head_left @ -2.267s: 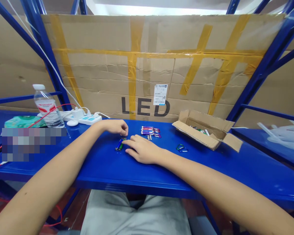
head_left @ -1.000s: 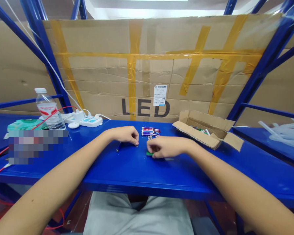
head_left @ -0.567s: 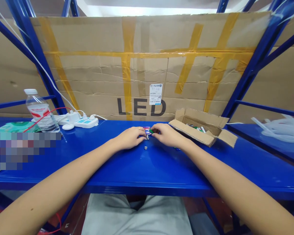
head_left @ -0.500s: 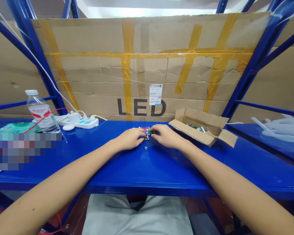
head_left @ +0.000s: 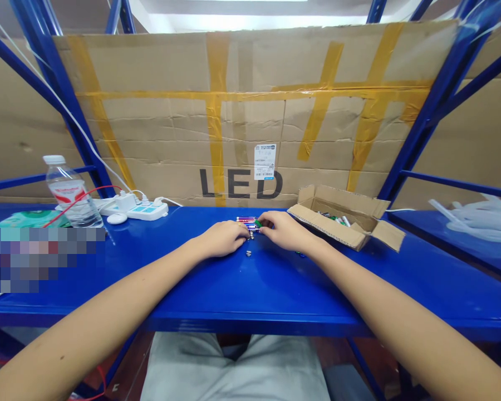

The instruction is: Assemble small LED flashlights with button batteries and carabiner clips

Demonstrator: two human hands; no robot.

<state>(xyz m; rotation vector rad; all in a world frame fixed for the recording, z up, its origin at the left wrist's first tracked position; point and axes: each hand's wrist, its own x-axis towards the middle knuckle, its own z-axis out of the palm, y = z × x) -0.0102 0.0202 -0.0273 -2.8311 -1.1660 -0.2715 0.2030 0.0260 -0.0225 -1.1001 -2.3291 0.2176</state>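
Observation:
My right hand [head_left: 281, 229] is closed, its thumb and fingers pinching a small green tube [head_left: 258, 223] that shows only in part. Just to the left, my left hand [head_left: 222, 239] rests on the table with curled fingers. Anything inside them is hidden. Between and beyond the fingertips lies a row of shiny purple, red and blue metallic tubes [head_left: 246, 219]. Small silver pieces [head_left: 251, 236] sit beside the left fingertips, and one more silver piece [head_left: 249, 253] lies nearer to me. Partly behind my right wrist is a small green and blue item [head_left: 300, 254].
An open cardboard box [head_left: 332, 228] with several small tubes stands at right. At left are a water bottle [head_left: 73, 192], a white power strip [head_left: 147, 209] and a green packet [head_left: 33, 218]. Clear plastic material [head_left: 480, 220] lies far right on the blue table [head_left: 250, 298].
My right hand has shifted slightly, and more of the tube row shows between the hands. More of the green and blue item by my right wrist is visible. The left hand has barely moved.

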